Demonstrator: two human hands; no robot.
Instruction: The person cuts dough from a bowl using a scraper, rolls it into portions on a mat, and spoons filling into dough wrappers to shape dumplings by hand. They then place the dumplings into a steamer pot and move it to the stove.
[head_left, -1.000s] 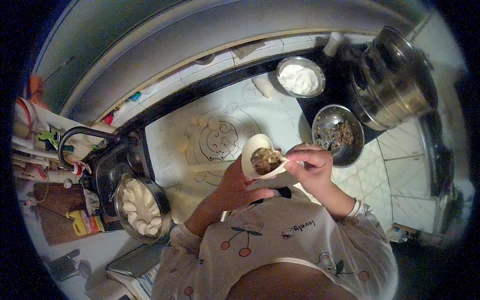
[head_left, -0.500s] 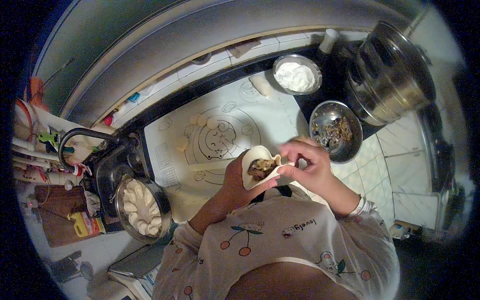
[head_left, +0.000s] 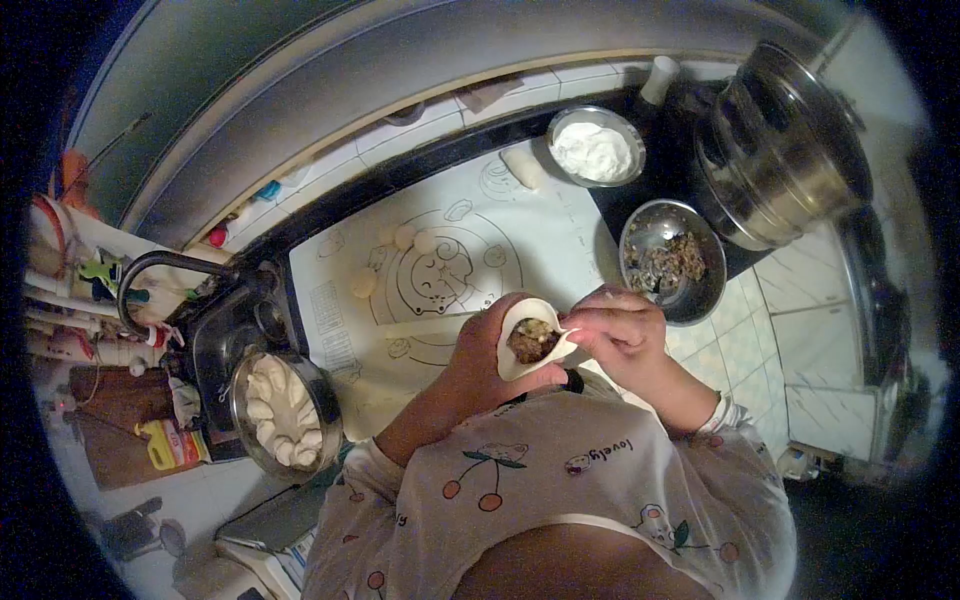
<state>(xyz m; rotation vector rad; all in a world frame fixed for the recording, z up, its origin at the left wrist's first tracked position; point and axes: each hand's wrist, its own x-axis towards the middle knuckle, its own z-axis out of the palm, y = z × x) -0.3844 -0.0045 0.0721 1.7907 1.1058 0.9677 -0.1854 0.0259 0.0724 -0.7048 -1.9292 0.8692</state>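
A round dough wrapper (head_left: 508,352) with brown, chunky filling (head_left: 534,341) in its middle rests in my left hand (head_left: 476,362), whose fingers and thumb curl round it. My right hand (head_left: 625,335) pinches the wrapper's right edge between thumb and fingers, where the dough is gathered. The side of the wrapper toward the left is still open, so the filling shows. Below the hands is my patterned shirt. To the right of my right hand stands a metal bowl (head_left: 634,222) with more filling.
A printed white mat (head_left: 560,235) bears small dough balls (head_left: 404,237) and a dough roll (head_left: 521,168). Around it are a bowl of flour (head_left: 592,150), a large steel pot (head_left: 790,150), a sink (head_left: 222,345) with a black faucet (head_left: 170,262), and a bowl of shaped dumplings (head_left: 283,410).
My left hand has turned and shifted slightly right with the wrapper. My right fingers, which were spread above the edge, have closed on it. The camera view has moved a little.
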